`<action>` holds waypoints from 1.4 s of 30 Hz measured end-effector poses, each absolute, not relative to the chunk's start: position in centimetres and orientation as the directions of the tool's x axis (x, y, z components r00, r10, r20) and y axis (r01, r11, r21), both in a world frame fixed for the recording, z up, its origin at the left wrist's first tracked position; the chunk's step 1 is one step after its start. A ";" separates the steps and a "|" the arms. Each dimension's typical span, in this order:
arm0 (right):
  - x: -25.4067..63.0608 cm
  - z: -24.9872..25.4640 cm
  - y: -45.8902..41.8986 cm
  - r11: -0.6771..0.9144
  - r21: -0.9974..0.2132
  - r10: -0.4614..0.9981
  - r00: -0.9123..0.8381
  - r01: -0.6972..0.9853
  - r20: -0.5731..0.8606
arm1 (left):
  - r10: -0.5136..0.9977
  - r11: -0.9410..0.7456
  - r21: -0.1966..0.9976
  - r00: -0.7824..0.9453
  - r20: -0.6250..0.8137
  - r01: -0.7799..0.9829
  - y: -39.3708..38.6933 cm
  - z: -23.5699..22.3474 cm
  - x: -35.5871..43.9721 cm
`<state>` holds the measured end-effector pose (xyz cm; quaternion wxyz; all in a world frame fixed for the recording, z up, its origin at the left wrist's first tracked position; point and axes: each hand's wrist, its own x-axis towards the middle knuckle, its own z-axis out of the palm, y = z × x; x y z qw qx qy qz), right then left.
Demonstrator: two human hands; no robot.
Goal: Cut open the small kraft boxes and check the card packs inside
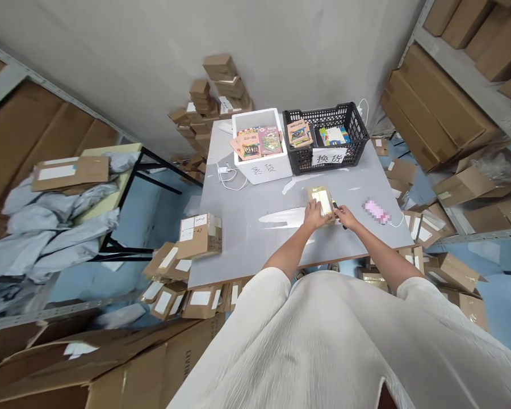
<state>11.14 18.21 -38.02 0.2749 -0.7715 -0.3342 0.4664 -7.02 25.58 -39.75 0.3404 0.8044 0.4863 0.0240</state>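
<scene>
A small brown parcel (322,200) with a pale label lies on the grey table (255,238). My left hand (312,216) rests on its near left side, fingers curled against it. My right hand (344,216) is closed on a dark slim tool (336,207) at the parcel's right edge; what kind of tool it is I cannot make out.
A white foam box (262,165) and a black crate (323,156), both with colourful booklets, stand at the table's far edge. A pink phone (377,211) lies to the right, a labelled carton (199,236) to the left. Cartons litter the floor and shelves.
</scene>
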 end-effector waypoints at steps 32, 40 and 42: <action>8.6 -38.0 17.5 -0.554 -0.823 0.833 0.098 0.125 -0.545 | 0.669 -0.590 0.393 0.700 -0.250 0.705 25.0 -38.5 -13.1; 11.7 -35.7 16.7 -0.536 -0.757 0.835 0.102 0.373 -0.541 | 0.695 -0.575 0.397 0.683 -0.225 0.716 23.3 -39.1 -12.7; 13.1 -35.0 16.4 -0.510 -0.735 0.836 0.055 0.446 -0.546 | 0.696 -0.577 0.396 0.684 -0.220 0.714 23.2 -39.3 -12.6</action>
